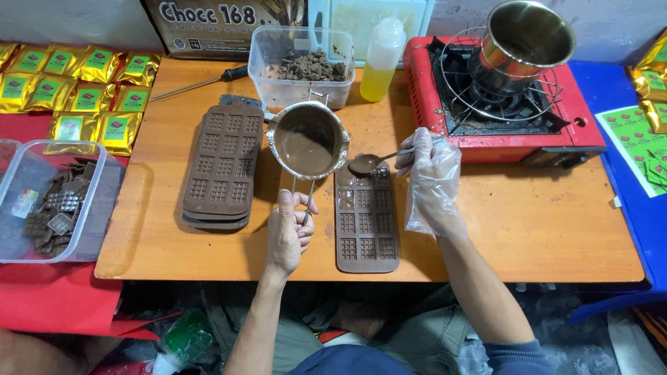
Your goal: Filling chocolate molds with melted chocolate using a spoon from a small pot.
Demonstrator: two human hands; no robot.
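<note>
My left hand grips the wire handle of a small metal pot filled with melted chocolate, held above the wooden table. My right hand, in a clear plastic glove, holds a metal spoon loaded with chocolate over the top end of a brown chocolate-bar mould. The mould lies flat between my hands; its upper cells look wet with chocolate, the lower ones look bare.
A stack of brown moulds lies left of the pot. Behind stand a clear tub of chocolate crumbs, a squeeze bottle and a red gas stove with a steel pot. Gold packets and a tub of chocolate pieces sit left.
</note>
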